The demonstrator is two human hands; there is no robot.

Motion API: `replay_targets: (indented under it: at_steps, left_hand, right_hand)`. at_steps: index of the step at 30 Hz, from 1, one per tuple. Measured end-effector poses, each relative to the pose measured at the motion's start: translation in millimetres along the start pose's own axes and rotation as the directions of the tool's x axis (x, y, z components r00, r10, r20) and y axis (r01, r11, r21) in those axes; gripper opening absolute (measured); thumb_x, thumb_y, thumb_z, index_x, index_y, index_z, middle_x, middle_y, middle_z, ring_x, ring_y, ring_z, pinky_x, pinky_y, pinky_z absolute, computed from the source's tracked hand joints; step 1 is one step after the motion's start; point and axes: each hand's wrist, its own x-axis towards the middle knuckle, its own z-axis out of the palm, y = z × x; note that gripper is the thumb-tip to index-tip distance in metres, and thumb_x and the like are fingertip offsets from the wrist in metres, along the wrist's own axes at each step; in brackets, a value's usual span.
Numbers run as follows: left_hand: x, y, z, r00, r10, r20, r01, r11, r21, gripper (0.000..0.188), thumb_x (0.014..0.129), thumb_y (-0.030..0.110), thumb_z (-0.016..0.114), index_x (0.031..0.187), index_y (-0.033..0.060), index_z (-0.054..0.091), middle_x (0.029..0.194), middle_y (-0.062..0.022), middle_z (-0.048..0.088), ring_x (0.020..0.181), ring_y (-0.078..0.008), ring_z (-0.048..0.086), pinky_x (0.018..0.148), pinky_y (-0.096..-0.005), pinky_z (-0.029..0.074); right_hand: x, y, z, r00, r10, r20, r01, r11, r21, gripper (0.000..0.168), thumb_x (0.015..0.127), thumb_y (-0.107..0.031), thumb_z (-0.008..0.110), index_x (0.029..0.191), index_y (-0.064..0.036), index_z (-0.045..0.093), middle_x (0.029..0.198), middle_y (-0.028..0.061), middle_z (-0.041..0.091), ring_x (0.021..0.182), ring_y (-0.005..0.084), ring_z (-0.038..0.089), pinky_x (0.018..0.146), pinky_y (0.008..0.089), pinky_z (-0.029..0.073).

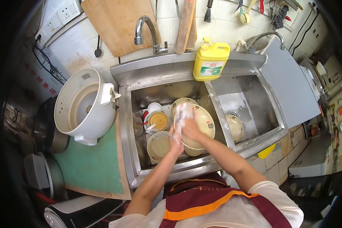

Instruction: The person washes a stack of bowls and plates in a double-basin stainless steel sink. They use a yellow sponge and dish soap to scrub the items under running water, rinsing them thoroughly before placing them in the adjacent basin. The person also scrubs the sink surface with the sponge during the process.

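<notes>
Over the left basin of a stainless steel sink (125, 114), my left hand (176, 140) holds the left rim of a large cream plate (204, 121) with printed marks. My right hand (189, 124) is at the plate's upper left, on something whitish and foamy; blur hides exactly what it is. Beneath lie another cream plate (182, 102) and, at the left, stacked round dishes (159, 144). A yellowish bowl (158, 119) with a white spoon (151, 127) in it sits near a white cup (154, 107). One cream plate (234, 128) rests in the right basin.
A yellow detergent jug (211, 64) stands on the sink's back ledge, right of a chrome faucet (148, 31). Another faucet (269, 34) arches at the right. The white rice cooker body (105, 125) stands on the green-topped table (88, 162) at the left. A wooden board (122, 25) leans behind.
</notes>
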Motion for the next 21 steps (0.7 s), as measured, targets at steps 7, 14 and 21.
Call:
replay_targets:
  at_steps: [7, 14, 21]
  left_hand:
    - [9, 29, -7, 0.998, 0.048, -0.04, -0.05, 0.998, -0.044, 0.034, 0.09, 0.021, 0.048, 0.118, 0.0034, 0.045, 0.106, -0.0059, 0.056, 0.093, -0.0158, 0.054, 0.078, -0.0283, 0.047]
    - [-16, 7, 18, 0.999, 0.026, -0.036, -0.027, 0.999, -0.047, 0.044, 0.091, 0.019, 0.047, 0.131, 0.0054, 0.034, 0.123, -0.0082, 0.046, 0.107, -0.0169, 0.047, 0.089, -0.0301, 0.04]
    - [5, 13, -8, 0.975, 0.183, -0.123, -0.179, 0.983, 0.042, 0.042, 0.09, 0.013, 0.045, 0.13, 0.0077, 0.035, 0.116, -0.0093, 0.051, 0.098, -0.0164, 0.052, 0.081, -0.0296, 0.045]
  right_hand:
    - [-54, 8, -6, 0.933, 0.05, 0.357, 0.037, 0.972, -0.231, 0.06, 0.079, -0.019, 0.041, 0.134, -0.002, 0.025, 0.139, 0.0252, 0.018, 0.133, 0.0339, 0.01, 0.1, 0.0607, 0.002]
    - [11, 6, -28, 0.97, 0.219, -0.106, -0.237, 0.951, -0.2, 0.058, 0.084, -0.022, 0.036, 0.135, 0.001, 0.02, 0.14, 0.0244, 0.015, 0.132, 0.0366, 0.01, 0.101, 0.0581, 0.002]
    - [-54, -31, 1, 0.884, 0.083, 0.461, -0.269, 0.895, 0.356, 0.049, 0.087, -0.029, 0.032, 0.126, -0.001, 0.039, 0.138, 0.0217, 0.024, 0.128, 0.0295, 0.026, 0.104, 0.0429, 0.017]
